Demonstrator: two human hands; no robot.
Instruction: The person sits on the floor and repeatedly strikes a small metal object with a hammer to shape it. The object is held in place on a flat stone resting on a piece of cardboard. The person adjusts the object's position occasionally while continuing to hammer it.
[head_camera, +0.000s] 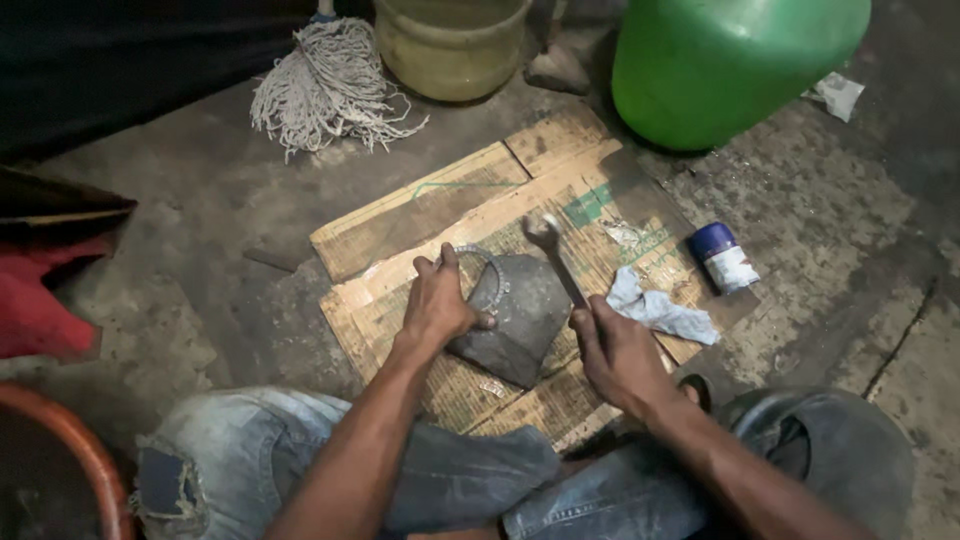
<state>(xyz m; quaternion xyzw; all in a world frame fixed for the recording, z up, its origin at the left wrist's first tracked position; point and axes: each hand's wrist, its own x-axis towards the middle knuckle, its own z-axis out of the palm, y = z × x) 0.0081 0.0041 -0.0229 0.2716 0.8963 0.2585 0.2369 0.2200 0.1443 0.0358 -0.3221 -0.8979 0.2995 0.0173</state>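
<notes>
Looking down from the head cam: left hand (437, 305) presses on a dull grey metal part (515, 315), fingers wrapped over its toothed round edge, on flattened cardboard (420, 210) on rough concrete floor. Right hand (618, 355) has fingers clamped on a steel wrench (553, 252). Crumpled rag (660, 310) lies beside it.

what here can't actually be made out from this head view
- The wrench: its handle end is hidden inside the right hand, and its head is blurred.
- The grey metal part: its left edge is covered by the left hand.
- The green container and the yellow bucket: both tops are cut off by the upper frame edge.
- The small can: its label is too small to tell.
</notes>
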